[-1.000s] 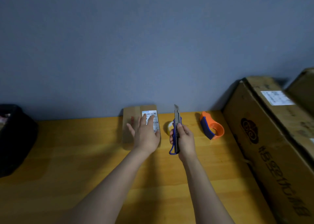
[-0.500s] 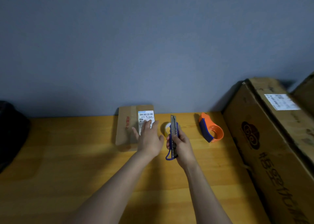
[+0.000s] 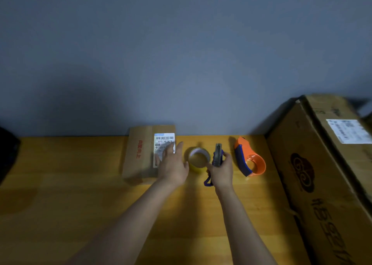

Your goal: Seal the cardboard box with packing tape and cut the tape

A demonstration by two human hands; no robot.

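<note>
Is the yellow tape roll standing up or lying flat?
Lying flat. The tape roll rests on the wooden table with its round hole facing up, between the left hand and right hand.

You are facing a table (image 3: 60,204) with the small box (image 3: 141,156) lying against the wall, the tape roll (image 3: 198,160) sitting just to its right, the dispenser (image 3: 249,160) further right, and a large carton (image 3: 322,184) standing at the right edge.
</note>
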